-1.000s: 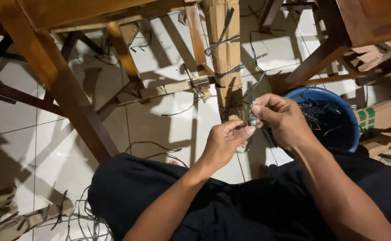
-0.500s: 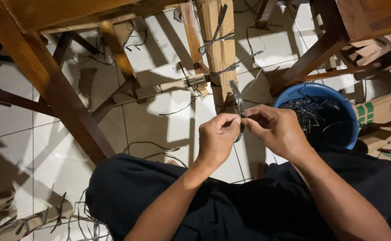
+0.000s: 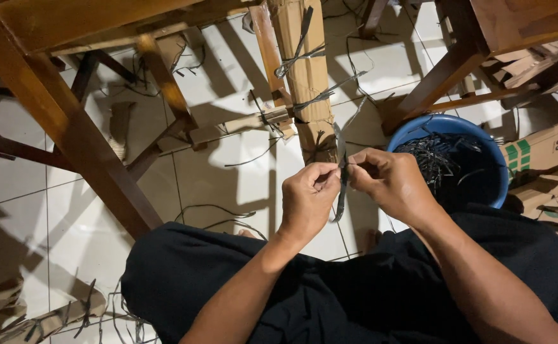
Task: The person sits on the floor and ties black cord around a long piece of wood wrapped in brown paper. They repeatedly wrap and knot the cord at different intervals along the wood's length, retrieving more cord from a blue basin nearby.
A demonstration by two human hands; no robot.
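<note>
Seated on the white tiled floor [image 3: 247, 185], a person pinches a thin dark grey plastic strap [image 3: 340, 191] between both hands, the left hand [image 3: 309, 194] and right hand [image 3: 390, 181] now drawn close together just left of the round blue plastic tub [image 3: 447, 127] of dark strap offcuts. A second earlier the hands worked higher and further right, over the tub's rim; they have since shifted left and lower, with the strap hanging straight between them. Both sets of fingers are clamped on the strap, below the cardboard-wrapped wooden leg [image 3: 304, 76].
</note>
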